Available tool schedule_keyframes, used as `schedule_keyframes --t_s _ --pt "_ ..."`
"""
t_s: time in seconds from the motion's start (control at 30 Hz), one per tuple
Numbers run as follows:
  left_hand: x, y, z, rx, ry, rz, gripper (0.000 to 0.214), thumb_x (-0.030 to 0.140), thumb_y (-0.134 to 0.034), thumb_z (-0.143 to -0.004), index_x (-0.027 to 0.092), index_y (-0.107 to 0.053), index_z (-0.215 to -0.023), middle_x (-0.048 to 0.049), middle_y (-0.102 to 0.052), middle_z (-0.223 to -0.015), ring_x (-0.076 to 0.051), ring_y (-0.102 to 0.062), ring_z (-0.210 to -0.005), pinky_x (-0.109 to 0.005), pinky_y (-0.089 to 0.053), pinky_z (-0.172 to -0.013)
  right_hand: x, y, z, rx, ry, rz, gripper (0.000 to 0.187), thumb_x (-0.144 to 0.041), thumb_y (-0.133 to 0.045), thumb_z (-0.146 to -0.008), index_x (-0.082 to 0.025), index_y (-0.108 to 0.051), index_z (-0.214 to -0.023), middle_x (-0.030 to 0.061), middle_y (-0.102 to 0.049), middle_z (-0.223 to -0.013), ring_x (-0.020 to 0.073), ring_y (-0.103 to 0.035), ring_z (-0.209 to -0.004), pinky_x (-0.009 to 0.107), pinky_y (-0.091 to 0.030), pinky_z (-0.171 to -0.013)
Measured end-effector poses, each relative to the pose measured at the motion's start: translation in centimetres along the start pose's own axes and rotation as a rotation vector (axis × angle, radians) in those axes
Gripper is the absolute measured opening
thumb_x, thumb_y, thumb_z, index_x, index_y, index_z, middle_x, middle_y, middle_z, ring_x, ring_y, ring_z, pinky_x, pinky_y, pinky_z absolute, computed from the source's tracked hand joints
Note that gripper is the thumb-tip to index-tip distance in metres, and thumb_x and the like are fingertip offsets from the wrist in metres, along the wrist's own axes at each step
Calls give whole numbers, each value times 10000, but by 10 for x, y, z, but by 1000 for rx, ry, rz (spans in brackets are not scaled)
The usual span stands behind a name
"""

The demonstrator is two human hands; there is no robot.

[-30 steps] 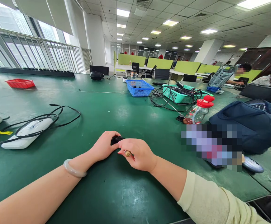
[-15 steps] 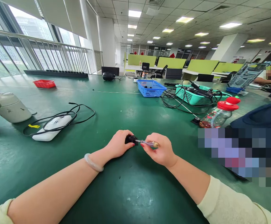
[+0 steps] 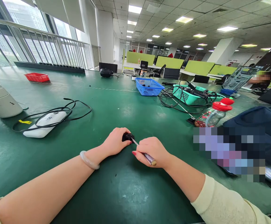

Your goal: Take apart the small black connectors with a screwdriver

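My left hand (image 3: 116, 141) is closed round a small black part (image 3: 128, 137) on the green table (image 3: 84, 189); its exact kind cannot be made out. My right hand (image 3: 152, 151) grips a screwdriver (image 3: 149, 159) with a translucent purplish handle. The screwdriver slants, its handle end toward me and its metal shaft pointing up and left. Its tip meets the right side of the black part, close to my left fingertips. My fingers hide some of the part and of the handle.
Left of my hands lies a white device (image 3: 44, 124) with a looped black cable, and behind it a pale bottle (image 3: 2, 101). Ahead stand a blue basket (image 3: 149, 91) and a teal basket (image 3: 184, 95) heaped with cables. A red-lidded bottle (image 3: 213, 115) and dark bag (image 3: 247, 124) are right.
The screwdriver has turned from nearly level to a steeper slant, its handle end now lower and nearer me. My right hand has rotated with it. The whole view has shifted slightly.
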State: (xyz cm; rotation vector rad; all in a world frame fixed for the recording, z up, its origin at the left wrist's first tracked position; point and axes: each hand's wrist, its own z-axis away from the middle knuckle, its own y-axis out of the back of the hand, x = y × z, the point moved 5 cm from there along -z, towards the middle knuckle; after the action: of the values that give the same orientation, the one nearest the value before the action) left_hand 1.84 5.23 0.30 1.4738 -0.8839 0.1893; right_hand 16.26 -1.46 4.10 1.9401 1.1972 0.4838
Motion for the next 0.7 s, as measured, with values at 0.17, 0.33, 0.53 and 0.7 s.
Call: schedule_keyframes --t_s 0.17,0.33,0.53,0.7 --pt "-1 0 -1 -22 -7 -7 260 335 -668 -756 227 -629 -990 -54 -666 -1021 -268 -582 -1008 -435 -501 -905 24 6 3 91 -118 -3 406 -319 -466 -947 -200 -475 -559 -27 -447 -494 95 -386 -456 240 -286 -486" --pt "-2 -1 -1 -22 15 -3 256 343 -671 -767 233 -623 -993 -46 -665 -1031 -266 -575 -1026 -439 -498 -911 30 15 7 215 -276 -232 447 -426 -400 -978 -203 -557 -625 -14 -537 -524 97 -472 -471 224 -372 -497" --pt "1 0 0 -27 16 -2 244 332 -675 -768 233 -625 -985 -47 -665 -1029 -265 -575 -1029 -430 -492 -920 20 15 6 233 -298 -404 556 -489 -370 -982 -195 -547 -544 -9 -526 -493 96 -459 -453 239 -360 -477" --pt "0 0 -1 -27 10 -7 247 336 -678 -770 232 -625 -988 -45 -664 -1030 -264 -573 -1032 -427 -490 -920 31 6 9 220 -430 -483 571 -529 -404 -960 -185 -558 -531 -7 -510 -484 98 -450 -453 245 -346 -467"
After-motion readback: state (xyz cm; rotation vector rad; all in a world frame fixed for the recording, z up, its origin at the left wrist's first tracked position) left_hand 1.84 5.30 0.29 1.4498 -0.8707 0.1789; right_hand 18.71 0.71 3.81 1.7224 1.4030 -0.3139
